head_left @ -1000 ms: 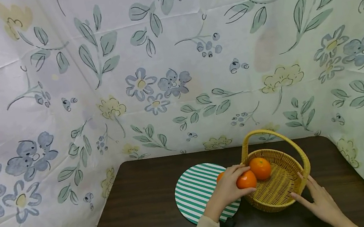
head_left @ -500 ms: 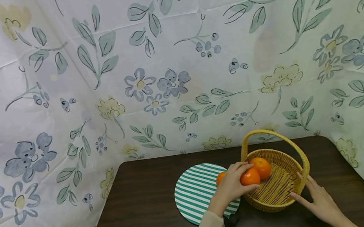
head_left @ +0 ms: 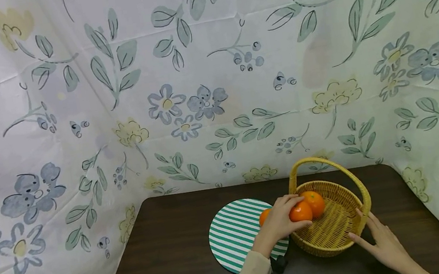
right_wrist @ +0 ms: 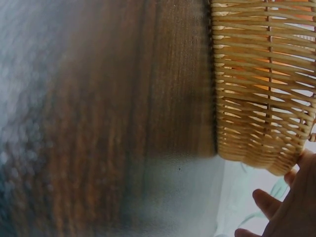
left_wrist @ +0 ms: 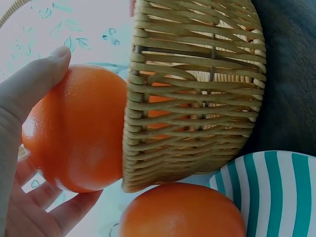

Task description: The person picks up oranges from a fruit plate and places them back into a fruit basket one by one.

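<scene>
My left hand (head_left: 280, 218) grips an orange (head_left: 300, 211) at the left rim of a yellow wicker basket (head_left: 326, 240). In the left wrist view, thumb and fingers spread around this orange, which sits right beside the woven wall. A second orange (head_left: 314, 202) lies inside the basket on its left. Partly hidden behind the left hand, a third orange (head_left: 264, 216) rests on a round green-and-white striped mat (head_left: 235, 235). On the basket's right side, my right hand (head_left: 385, 245) touches the rim near the handle's base with fairly straight fingers.
The basket's tall arched handle (head_left: 329, 162) rises over its opening. A dark wooden table (head_left: 170, 260) carries everything, and a floral cloth (head_left: 174, 67) hangs behind it and at both sides. A small black object (head_left: 280, 264) sits at the left wrist.
Over the past second my left hand has carried its orange slightly right, toward the orange in the basket. The right hand stays at the basket, and the head view has shifted a little.
</scene>
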A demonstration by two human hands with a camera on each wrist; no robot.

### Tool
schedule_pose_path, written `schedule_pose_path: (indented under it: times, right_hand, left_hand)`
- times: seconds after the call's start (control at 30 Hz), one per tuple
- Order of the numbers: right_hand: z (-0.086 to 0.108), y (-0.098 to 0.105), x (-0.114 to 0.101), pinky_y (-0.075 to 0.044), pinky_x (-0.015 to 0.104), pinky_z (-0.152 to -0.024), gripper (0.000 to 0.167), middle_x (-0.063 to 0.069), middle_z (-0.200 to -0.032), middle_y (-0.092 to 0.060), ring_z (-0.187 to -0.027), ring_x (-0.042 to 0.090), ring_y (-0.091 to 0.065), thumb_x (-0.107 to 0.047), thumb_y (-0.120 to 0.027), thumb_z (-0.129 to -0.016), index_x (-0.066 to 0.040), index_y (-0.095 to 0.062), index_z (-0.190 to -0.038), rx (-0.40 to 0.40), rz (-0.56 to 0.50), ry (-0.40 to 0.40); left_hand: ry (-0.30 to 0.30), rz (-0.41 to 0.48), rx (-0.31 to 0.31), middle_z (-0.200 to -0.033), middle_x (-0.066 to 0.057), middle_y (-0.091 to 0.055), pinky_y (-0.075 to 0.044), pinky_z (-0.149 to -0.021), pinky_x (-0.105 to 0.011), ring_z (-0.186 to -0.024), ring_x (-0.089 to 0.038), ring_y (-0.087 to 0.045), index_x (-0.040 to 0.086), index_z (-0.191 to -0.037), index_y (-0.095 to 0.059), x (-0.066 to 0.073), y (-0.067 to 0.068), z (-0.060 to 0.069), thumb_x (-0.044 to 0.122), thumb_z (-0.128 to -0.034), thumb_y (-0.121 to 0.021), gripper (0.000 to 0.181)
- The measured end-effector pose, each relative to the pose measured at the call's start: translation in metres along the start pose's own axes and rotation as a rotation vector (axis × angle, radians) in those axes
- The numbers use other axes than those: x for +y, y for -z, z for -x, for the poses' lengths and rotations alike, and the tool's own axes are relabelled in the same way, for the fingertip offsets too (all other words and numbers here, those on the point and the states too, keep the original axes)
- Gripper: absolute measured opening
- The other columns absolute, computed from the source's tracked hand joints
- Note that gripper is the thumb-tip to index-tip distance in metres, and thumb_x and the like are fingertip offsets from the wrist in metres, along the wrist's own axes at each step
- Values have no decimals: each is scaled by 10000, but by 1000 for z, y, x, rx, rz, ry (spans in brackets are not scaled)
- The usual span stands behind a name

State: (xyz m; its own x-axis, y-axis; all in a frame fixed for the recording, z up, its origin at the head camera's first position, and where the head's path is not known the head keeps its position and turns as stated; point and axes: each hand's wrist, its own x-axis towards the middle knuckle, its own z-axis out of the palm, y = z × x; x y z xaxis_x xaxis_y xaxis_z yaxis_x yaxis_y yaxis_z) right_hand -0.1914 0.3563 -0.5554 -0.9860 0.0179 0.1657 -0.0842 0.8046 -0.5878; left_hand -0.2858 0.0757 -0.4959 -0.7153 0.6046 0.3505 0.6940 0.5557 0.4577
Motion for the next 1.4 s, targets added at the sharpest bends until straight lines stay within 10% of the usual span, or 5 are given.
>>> schedule_pose_path:
  times: [1.4]
  right_hand:
    - [2, -1, 4, -221, 739, -860, 759, 264, -1504, -102, -1177, 613, -286, -392, -561, -914, -146, -149, -1501, 30, 27, 27]
  left_hand:
    - [2, -9, -37, -1363, 89, -442, -485, -875, -284, -1193, -121, -442, 315, -1349, -464, -9, -16, -17, 589, -763, -640, 671]
